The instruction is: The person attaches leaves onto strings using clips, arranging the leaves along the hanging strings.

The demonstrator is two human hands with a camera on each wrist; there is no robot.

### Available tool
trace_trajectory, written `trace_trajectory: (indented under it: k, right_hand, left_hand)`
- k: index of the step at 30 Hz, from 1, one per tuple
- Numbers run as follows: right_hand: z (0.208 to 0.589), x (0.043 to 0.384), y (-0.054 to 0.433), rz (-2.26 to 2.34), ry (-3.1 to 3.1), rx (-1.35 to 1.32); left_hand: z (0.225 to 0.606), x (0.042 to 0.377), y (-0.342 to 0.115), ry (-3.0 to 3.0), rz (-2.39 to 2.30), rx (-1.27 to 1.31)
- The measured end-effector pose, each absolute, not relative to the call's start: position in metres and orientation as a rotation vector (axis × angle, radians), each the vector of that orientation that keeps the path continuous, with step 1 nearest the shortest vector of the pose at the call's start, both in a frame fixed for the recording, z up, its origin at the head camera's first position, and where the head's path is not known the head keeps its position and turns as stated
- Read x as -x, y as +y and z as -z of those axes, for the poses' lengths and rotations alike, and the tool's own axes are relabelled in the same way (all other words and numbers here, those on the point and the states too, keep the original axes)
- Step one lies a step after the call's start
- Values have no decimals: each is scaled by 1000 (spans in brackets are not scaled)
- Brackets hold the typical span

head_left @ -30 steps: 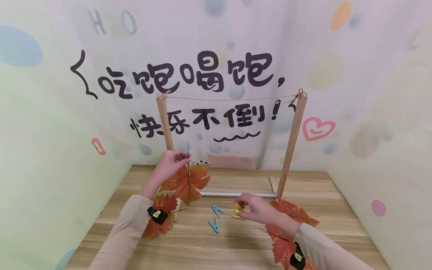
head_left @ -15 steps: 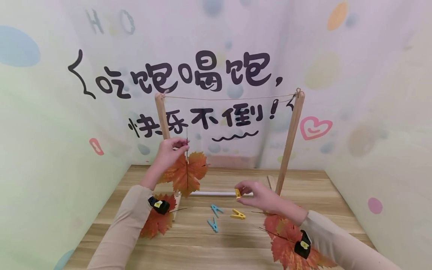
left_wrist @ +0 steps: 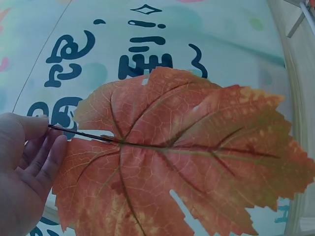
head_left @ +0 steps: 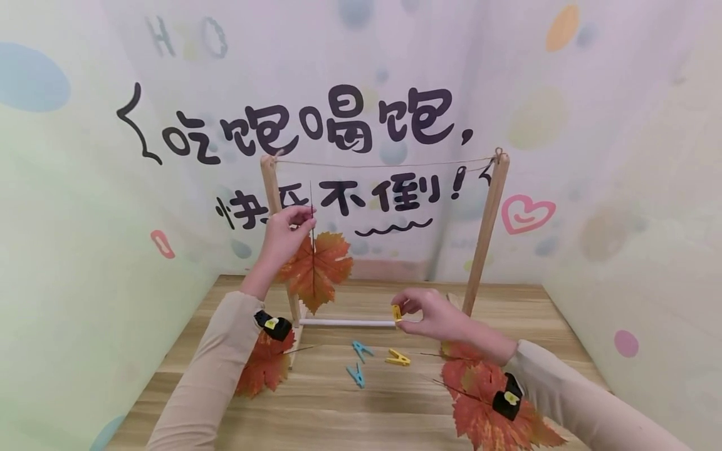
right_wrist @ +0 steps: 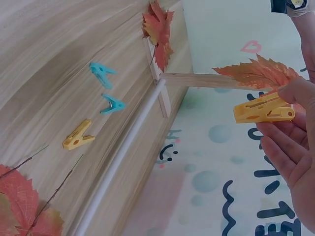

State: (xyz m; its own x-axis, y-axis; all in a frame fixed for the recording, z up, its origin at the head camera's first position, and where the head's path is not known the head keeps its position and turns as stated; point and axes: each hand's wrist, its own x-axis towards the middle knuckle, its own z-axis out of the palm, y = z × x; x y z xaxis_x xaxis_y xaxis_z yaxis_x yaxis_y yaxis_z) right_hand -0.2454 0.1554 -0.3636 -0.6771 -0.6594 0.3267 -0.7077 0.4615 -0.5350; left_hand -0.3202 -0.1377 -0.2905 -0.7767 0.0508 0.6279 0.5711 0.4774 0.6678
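An orange-red artificial maple leaf (head_left: 318, 269) hangs from my left hand (head_left: 286, 233), which pinches its thin dark stem between thumb and fingers. In the left wrist view the leaf (left_wrist: 182, 147) spreads wide, its stem running back to the fingertips. My right hand (head_left: 431, 315) holds a yellow clothespin (head_left: 397, 313) above the table; the right wrist view shows this clothespin (right_wrist: 263, 109) between thumb and fingers. Over both hands, a thin string (head_left: 383, 166) stretches between two wooden posts.
On the table lie another yellow clothespin (head_left: 398, 357) and two blue clothespins (head_left: 362, 351). Red leaves lie at the left (head_left: 265, 369) and the right (head_left: 485, 401), under the forearms. A white rod (head_left: 350, 322) joins the bases of the wooden posts (head_left: 486, 232). A printed curtain stands behind.
My left hand has risen with the leaf toward the string. My right hand has picked one yellow clothespin up off the table and lifted it; the other yellow one stays there.
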Motion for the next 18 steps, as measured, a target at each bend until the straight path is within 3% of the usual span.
trace_trajectory:
  k: [18]
  right_hand:
    - [349,244,154,-1027,-2620,-1216]
  left_hand:
    - [260,331,-128,-2020,1469,384]
